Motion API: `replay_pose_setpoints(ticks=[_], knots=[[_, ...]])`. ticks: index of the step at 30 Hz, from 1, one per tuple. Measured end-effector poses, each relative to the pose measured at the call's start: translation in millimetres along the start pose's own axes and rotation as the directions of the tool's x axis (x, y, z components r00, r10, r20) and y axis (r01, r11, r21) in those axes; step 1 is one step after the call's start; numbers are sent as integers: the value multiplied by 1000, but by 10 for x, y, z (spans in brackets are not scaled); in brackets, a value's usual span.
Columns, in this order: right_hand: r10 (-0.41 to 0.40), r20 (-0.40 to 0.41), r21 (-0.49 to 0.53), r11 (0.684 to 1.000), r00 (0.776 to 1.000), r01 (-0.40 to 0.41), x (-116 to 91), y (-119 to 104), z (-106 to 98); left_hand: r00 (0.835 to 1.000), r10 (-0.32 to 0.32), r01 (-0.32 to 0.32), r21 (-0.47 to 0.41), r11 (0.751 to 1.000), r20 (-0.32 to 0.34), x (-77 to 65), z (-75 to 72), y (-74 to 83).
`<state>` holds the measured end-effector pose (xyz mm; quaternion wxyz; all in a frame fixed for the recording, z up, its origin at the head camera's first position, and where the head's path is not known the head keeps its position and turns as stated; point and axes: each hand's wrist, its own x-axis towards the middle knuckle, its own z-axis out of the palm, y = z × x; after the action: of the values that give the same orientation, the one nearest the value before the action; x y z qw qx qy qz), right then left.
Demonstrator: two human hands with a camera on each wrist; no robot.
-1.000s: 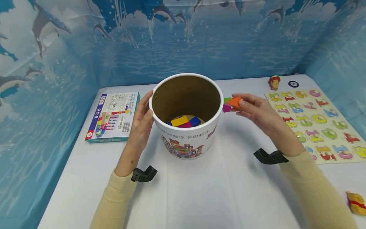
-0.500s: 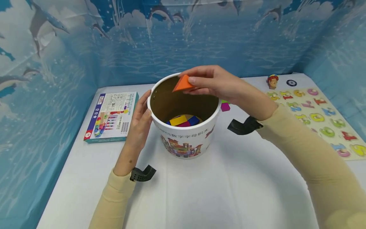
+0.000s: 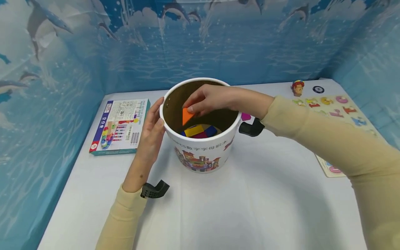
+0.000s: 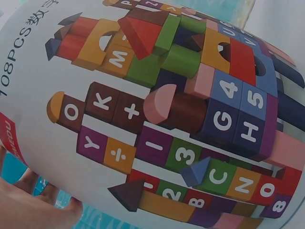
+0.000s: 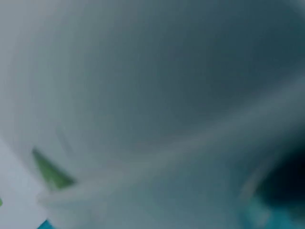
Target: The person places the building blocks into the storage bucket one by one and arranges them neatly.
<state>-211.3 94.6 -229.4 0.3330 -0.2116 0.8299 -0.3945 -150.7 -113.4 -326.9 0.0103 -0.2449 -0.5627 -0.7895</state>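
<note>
A white bucket (image 3: 200,147) with printed block pictures stands upright on the table. My left hand (image 3: 151,133) rests against its left side, fingertips and thumb at the rim. Inside the bucket mouth, my right hand (image 3: 212,99) pinches an orange triangular block (image 3: 186,116) between thumb and fingers. Below it on the bucket's bottom lie a yellow block (image 3: 193,131), a blue block (image 3: 211,131) and a dark pink one. The left wrist view is filled by the bucket's printed wall (image 4: 28,90), with fingers of the left hand (image 4: 35,205) at lower left. Blur covers the right wrist view.
A magenta block (image 3: 246,117) sits just right of the bucket, partly covered by the right arm. Left lies a flat toy box (image 3: 122,125). Toward the right are a number puzzle board (image 3: 325,166), a small head figure (image 3: 298,88) and a black disc (image 3: 318,89).
My right hand has carried the orange triangular block from the bucket's right side over the rim, then down and left into the mouth. The left hand has stayed at the bucket's side.
</note>
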Motion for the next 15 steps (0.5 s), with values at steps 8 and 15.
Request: replay_pose_setpoints(ticks=[8,15], knots=[[-20,121,-119,992,992,35,1,16,16,1000,-7,7,2,1000,-13,-11,21,24],[-144,26,-73,987,989,145,-75,57,9,1000,1,-1,-4,1000,-3,-12,38,-9]])
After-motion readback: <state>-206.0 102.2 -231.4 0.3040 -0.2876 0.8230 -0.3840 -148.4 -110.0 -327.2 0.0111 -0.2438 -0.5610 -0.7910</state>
